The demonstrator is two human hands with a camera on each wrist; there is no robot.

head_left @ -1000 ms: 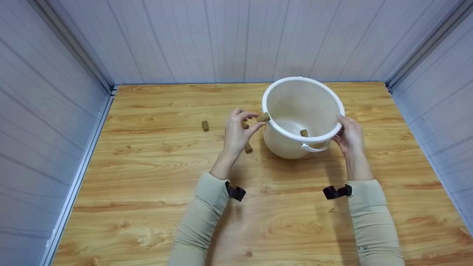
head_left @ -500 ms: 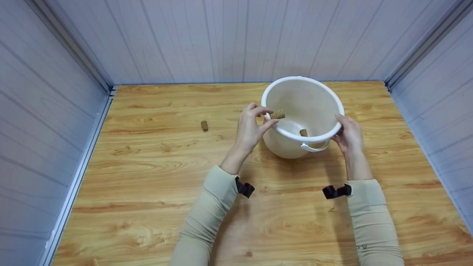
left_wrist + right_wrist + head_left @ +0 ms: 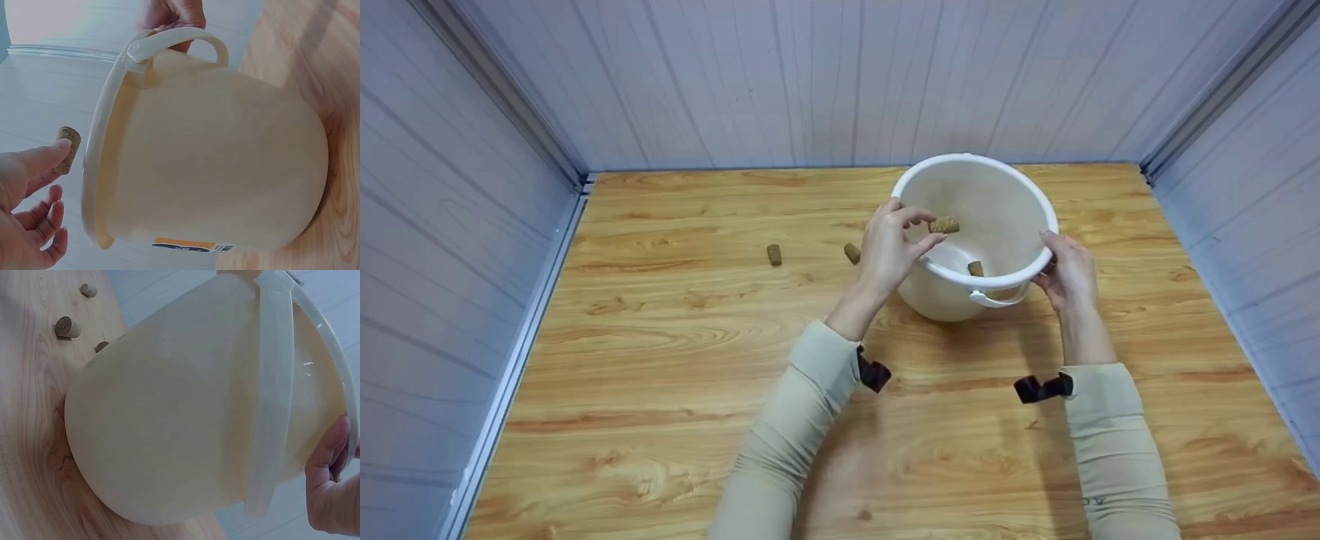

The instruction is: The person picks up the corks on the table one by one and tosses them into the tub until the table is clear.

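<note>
Desk [image 3: 660, 390]: bucket [image 3: 937, 300] sits toward the far edge, right of middle. Right hand [image 3: 1071, 274]: fingers clamped on its rim [image 3: 990, 283]. Left hand [image 3: 887, 247]: thumb and forefinger pinch a cork [image 3: 943, 225] over the opening. Second cork [image 3: 976, 268] inside; three loose corks [image 3: 67, 327] left of the bucket. Judged step: dropping one in; next calls for parting the pinch.

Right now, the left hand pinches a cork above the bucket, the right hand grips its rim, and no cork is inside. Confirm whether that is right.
One part is wrong: the head view shows a cork inside the bucket. The rest stands: the left hand pinches another cork above the bucket, and the right hand grips its rim.
</note>
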